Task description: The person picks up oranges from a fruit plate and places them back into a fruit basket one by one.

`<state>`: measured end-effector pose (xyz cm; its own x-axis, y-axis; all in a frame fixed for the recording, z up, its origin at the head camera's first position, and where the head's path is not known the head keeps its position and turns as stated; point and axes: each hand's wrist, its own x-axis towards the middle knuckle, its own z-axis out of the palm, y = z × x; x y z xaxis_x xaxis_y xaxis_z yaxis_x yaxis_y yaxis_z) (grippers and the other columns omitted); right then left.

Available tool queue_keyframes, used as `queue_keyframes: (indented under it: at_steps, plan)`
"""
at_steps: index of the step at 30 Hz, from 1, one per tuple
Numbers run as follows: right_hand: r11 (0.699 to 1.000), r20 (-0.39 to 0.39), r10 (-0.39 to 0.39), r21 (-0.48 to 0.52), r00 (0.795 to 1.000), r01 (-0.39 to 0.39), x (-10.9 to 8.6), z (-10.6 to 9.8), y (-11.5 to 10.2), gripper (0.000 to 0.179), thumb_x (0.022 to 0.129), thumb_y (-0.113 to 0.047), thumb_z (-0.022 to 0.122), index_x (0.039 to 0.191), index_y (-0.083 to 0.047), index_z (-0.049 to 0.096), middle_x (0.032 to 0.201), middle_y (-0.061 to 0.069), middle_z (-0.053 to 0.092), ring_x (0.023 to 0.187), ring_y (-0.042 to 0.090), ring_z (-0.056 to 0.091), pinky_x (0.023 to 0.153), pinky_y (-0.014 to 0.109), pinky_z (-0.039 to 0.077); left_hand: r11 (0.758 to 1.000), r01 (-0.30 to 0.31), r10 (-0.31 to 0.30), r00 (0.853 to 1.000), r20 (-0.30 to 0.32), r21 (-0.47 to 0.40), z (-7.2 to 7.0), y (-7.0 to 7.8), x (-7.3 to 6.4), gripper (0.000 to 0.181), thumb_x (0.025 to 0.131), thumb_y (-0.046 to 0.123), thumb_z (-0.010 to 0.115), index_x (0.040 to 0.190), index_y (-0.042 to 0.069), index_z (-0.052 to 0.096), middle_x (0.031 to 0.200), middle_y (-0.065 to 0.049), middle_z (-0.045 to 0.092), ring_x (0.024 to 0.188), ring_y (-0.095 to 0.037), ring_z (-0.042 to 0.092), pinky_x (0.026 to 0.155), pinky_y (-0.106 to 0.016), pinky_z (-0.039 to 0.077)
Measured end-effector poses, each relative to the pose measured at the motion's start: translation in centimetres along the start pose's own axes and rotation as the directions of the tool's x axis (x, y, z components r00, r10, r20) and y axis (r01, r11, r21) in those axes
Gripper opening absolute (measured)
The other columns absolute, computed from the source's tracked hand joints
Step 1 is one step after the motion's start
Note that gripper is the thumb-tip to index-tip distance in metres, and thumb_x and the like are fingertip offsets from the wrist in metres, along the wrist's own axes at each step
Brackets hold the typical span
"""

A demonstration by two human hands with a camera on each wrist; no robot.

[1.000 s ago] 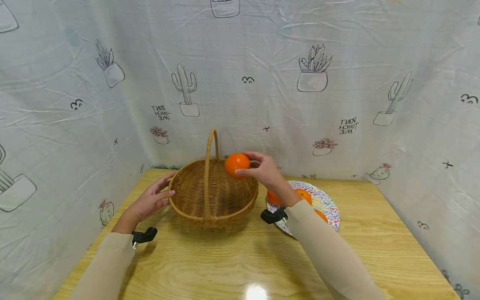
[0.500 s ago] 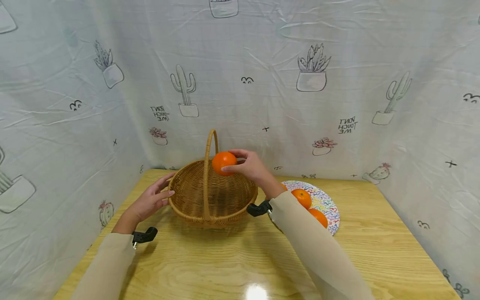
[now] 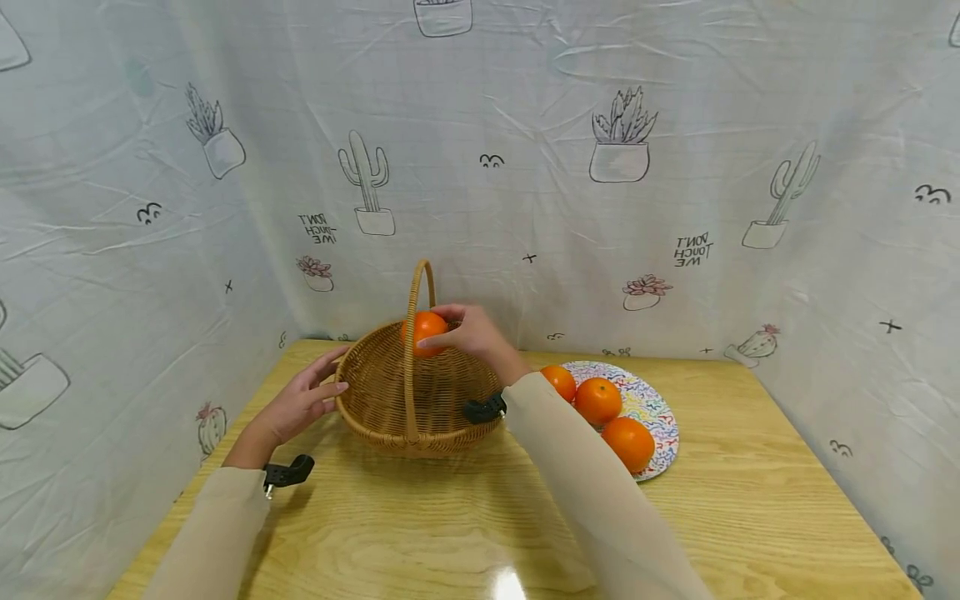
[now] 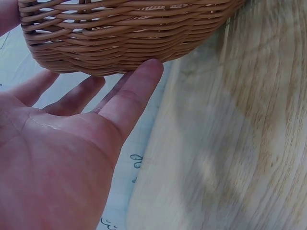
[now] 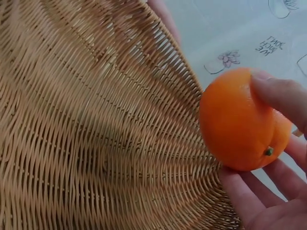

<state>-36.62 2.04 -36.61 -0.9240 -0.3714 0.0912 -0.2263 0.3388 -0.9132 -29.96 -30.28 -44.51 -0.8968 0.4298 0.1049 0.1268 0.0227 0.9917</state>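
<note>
A wicker basket (image 3: 375,432) with an arched handle (image 3: 410,367) stands on the wooden table at centre-left. My left hand (image 3: 296,398) rests against the basket's left side; in the left wrist view its fairly straight fingers (image 4: 139,91) touch the woven wall. My right hand (image 3: 476,333) holds an orange (image 3: 432,334) between thumb and fingers over the basket's opening, near its back rim. In the right wrist view the orange (image 5: 240,120) shows a small green stem end, with the basket interior (image 5: 105,120) beside it. In the head view the handle partly hides this orange.
A round plate (image 3: 652,400) with a multicoloured pattern lies right of the basket, bearing three more oranges (image 3: 628,444). The right sleeve (image 3: 585,483) covers part of it. A pale printed sheet (image 3: 540,208) hangs behind and beside the table (image 3: 750,500).
My right hand has carried the orange leftward from the basket's right rim to its opening, dipping slightly at the end. More of the plate shows. My left hand stays put.
</note>
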Motion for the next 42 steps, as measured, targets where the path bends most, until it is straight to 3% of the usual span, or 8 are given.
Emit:
queue_keyframes:
  at_steps: [8, 17, 21, 26, 34, 42]
  plan:
    - [0.994, 0.002, 0.106, 0.014, 0.994, -0.106, 0.7, 1.2, 0.1, 0.062, 0.081, -0.017, 0.088, 0.138, -0.006, 0.065, 0.131, 0.012, 0.069, 0.115, 0.027, 0.064, 0.094, 0.037, 0.057, 1.000, 0.006, -0.006, 1.000, -0.005, 0.005, 0.0, 0.1, -0.2, 0.071, 0.108, 0.009, 0.050, 0.166, 0.011, 0.009, 0.163, -0.028, 0.013, 0.132, -0.014, 0.054, 0.095, -0.031, 0.059]
    - [0.964, -0.012, 0.255, 0.077, 0.967, -0.253, 0.7, 1.8, 1.5, 0.067, 0.079, -0.012, 0.090, 0.139, -0.002, 0.062, 0.138, 0.017, 0.062, 0.118, 0.035, 0.064, 0.099, 0.049, 0.057, 1.000, 0.020, -0.020, 1.000, -0.002, 0.009, 0.1, 0.3, -0.1, 0.073, 0.108, 0.010, 0.051, 0.167, 0.013, 0.008, 0.166, -0.027, 0.011, 0.133, -0.014, 0.053, 0.096, -0.031, 0.059]
    - [0.952, -0.029, 0.303, 0.063, 0.952, -0.301, 0.7, 1.8, 2.0, 0.066, 0.078, -0.010, 0.090, 0.137, 0.000, 0.062, 0.139, 0.019, 0.060, 0.117, 0.037, 0.065, 0.100, 0.053, 0.056, 1.000, 0.021, -0.021, 1.000, 0.000, 0.006, 0.1, 0.3, -0.1, 0.073, 0.108, 0.010, 0.051, 0.167, 0.014, 0.009, 0.166, -0.027, 0.011, 0.134, -0.016, 0.052, 0.097, -0.033, 0.058]
    - [0.934, -0.056, 0.353, -0.038, 0.934, -0.355, 0.9, 1.8, 2.5, 0.065, 0.077, -0.014, 0.091, 0.134, -0.001, 0.063, 0.137, 0.017, 0.061, 0.113, 0.035, 0.066, 0.095, 0.050, 0.059, 1.000, 0.021, -0.021, 1.000, -0.001, 0.003, -0.1, 0.2, -0.1, 0.072, 0.108, 0.010, 0.051, 0.167, 0.014, 0.009, 0.166, -0.027, 0.011, 0.135, -0.016, 0.051, 0.097, -0.034, 0.058]
    - [0.923, -0.058, 0.355, -0.135, 0.933, -0.360, 0.7, 1.7, 2.2, 0.066, 0.078, -0.018, 0.092, 0.134, -0.001, 0.062, 0.136, 0.018, 0.060, 0.109, 0.036, 0.067, 0.093, 0.050, 0.060, 1.000, 0.020, -0.020, 1.000, -0.001, 0.011, -0.1, 0.1, 0.0, 0.072, 0.108, 0.011, 0.051, 0.167, 0.015, 0.009, 0.166, -0.027, 0.011, 0.134, -0.015, 0.052, 0.096, -0.032, 0.058]
    - [0.940, 0.001, 0.253, -0.237, 0.967, -0.246, 0.0, 0.7, 0.4, 0.069, 0.080, -0.026, 0.090, 0.138, -0.003, 0.061, 0.147, 0.013, 0.056, 0.130, 0.033, 0.055, 0.105, 0.046, 0.051, 0.999, 0.025, -0.025, 1.000, -0.003, 0.039, -0.2, 0.0, 0.0, 0.072, 0.108, 0.010, 0.050, 0.167, 0.014, 0.009, 0.166, -0.027, 0.012, 0.135, -0.020, 0.049, 0.095, -0.031, 0.058]
